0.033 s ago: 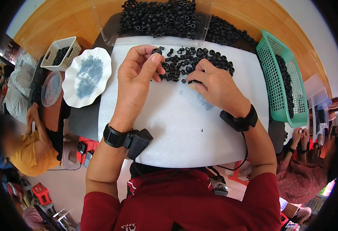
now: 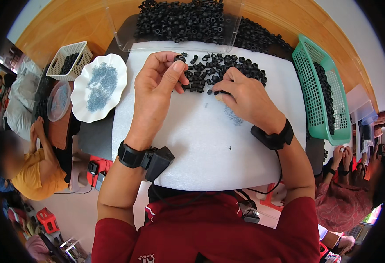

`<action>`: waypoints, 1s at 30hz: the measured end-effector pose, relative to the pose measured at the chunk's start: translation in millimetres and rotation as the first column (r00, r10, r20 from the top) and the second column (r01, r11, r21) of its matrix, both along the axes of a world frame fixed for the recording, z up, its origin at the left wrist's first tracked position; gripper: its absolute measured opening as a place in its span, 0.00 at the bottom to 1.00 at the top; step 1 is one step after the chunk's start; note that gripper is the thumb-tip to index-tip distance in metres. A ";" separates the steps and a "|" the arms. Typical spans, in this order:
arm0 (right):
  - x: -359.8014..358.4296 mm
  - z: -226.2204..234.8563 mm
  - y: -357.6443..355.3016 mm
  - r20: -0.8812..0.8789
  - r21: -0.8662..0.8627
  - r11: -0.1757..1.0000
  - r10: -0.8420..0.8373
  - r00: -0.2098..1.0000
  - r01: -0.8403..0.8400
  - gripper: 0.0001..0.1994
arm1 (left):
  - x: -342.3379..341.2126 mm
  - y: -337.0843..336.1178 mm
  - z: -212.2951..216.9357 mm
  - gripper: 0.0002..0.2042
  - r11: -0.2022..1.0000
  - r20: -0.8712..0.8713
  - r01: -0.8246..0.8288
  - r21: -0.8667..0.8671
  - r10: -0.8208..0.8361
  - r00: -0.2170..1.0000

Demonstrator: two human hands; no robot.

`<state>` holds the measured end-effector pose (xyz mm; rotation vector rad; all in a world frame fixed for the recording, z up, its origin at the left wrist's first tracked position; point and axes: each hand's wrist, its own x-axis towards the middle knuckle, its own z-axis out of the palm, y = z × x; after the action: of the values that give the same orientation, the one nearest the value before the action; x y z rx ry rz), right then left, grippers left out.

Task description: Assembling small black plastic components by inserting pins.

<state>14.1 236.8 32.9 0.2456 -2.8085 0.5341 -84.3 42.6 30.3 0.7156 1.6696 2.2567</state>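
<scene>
Between thumb and fingers, my left hand (image 2: 155, 87) is closed on a round black part (image 2: 179, 58) with an opening in its end. My right hand (image 2: 250, 97) pinches a small dark part (image 2: 221, 92), mostly covered by the fingers, low over the white foam sheet (image 2: 192, 144). Just beyond both hands lies a spread of small black parts (image 2: 195, 82), some spool-shaped and some rounded. A single small dark piece (image 2: 209, 92) sits beside my right fingertips. Small clear bluish pieces (image 2: 233, 116) are scattered on the foam under my right hand.
A clear bin (image 2: 179, 49) with many black parts stands at the back. To the left are a white scalloped plate (image 2: 118, 90) of clear bluish pieces and a white basket (image 2: 86, 58). At right stands a green basket (image 2: 328, 118). Other people sit on both sides.
</scene>
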 end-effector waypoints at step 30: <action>0.0 11.6 -5.1 0.237 -0.832 0.513 -0.016 0.971 0.211 0.11 | 11.9 8.5 -2.5 0.09 0.956 -0.029 0.285 -0.062 -0.288 0.957</action>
<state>14.1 231.7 44.5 -0.2260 -2.3012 1.9006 -72.3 51.1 27.8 0.9259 1.5264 1.9984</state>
